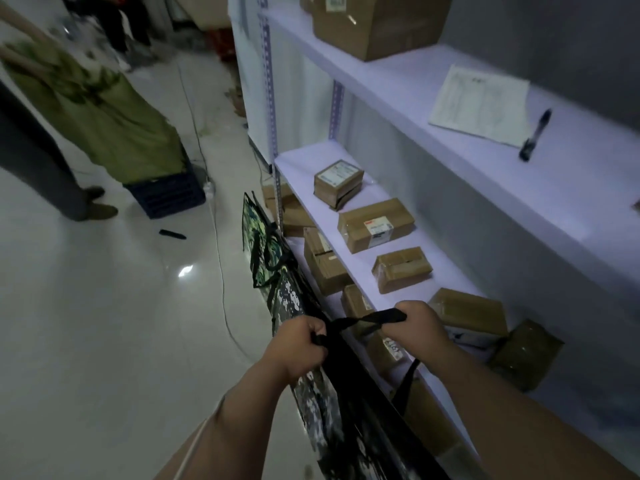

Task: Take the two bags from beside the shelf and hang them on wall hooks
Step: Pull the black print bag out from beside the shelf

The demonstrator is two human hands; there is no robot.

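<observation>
Two flat camouflage bags lean against the front of the white shelf (408, 98). The nearer bag (311, 393) has a grey pixel pattern and black straps. My left hand (299, 344) is closed around one black strap of this bag. My right hand (420, 322) grips the other black strap (374, 318), which stretches between both fists. The farther bag (258, 237) is greener and stands on the floor behind it, its black handles hanging loose. No wall hooks are in view.
Cardboard parcels (375, 225) lie on the shelf boards, with a paper sheet (479, 102) and pen (535, 135) higher up. A person (45, 157) stands at the left beside a green sack (100, 112) and a dark crate (166, 195). A cable (218, 244) crosses the floor.
</observation>
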